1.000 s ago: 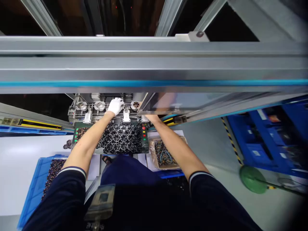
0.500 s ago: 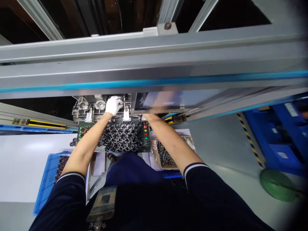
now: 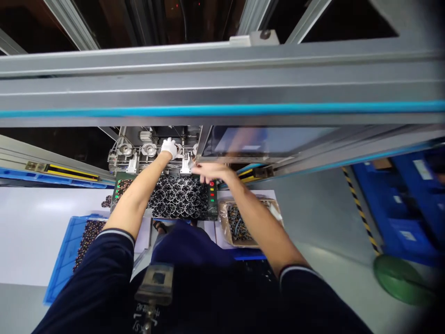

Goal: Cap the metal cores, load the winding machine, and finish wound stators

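Observation:
My left hand (image 3: 169,148), in a white glove, reaches to the metal fixtures of the machine, beside a round holder (image 3: 149,149). Its fingers are bent, and whatever they hold is too small to make out. My right hand (image 3: 209,171) is over the front of the machine, right of a white block (image 3: 187,164). Its thumb and forefinger are together on a small thing blurred by motion. Below both hands, many black and silver rings (image 3: 179,197) lie on a dark panel, whose right edge has a red button (image 3: 212,184) and smaller coloured ones.
A metal frame bar (image 3: 222,88) with a blue strip crosses above the hands. A glass panel (image 3: 271,139) hangs at the right. A blue tray (image 3: 59,260) of small parts stands lower left, a box (image 3: 224,218) of parts lower right. A green stool (image 3: 399,278) stands farther right.
My right hand has come out from behind the frame, moving left toward the white block. My left hand stays at the fixtures, slightly to the right in the picture. The view has shifted a little.

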`<state>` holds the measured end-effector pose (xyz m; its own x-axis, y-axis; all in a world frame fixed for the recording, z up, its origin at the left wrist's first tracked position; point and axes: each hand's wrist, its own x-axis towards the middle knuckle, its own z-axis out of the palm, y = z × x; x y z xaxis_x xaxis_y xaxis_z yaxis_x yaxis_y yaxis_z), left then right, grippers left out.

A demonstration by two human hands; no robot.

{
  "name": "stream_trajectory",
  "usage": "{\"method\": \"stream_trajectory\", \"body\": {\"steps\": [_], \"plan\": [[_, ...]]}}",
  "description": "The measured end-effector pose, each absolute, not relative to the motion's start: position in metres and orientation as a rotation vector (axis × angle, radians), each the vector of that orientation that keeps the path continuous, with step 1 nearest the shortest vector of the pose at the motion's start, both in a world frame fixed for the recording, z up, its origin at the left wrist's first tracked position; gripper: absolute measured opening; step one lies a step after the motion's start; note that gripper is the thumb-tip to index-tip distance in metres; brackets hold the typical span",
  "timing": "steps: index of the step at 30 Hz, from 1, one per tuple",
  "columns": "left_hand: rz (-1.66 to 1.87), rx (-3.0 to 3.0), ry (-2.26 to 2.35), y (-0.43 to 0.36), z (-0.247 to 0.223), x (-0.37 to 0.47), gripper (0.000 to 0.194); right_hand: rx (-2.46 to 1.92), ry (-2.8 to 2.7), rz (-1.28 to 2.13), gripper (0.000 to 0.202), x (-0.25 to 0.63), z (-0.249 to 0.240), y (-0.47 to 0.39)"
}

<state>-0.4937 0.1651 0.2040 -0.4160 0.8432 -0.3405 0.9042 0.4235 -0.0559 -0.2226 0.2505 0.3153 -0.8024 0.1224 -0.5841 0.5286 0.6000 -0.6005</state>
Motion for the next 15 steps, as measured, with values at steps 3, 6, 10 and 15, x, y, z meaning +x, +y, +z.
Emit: {"method": "stream_trajectory", "body": {"steps": [3,6,10,15], "plan": [[-0.356,1.534,2.382,0.172,0.21,-0.493,0.053,0.377,2.154,-1.318,0.034,-0.178,0.307,0.199],[-0.333,1.602,2.37,0.169,0.231,-0.496,0.061,0.312,1.864,-1.752,0.034,-0.112,0.282,0.142],[-0.259,1.665,2.428,0.131,0.275,-0.507,0.062,0.53,1.782,-1.969,0.037,-0.049,0.254,0.086],[-0.231,1.541,2.364,-0.013,0.318,-0.509,0.057,0.489,1.964,-1.757,0.034,-0.068,0.267,0.054]]}}
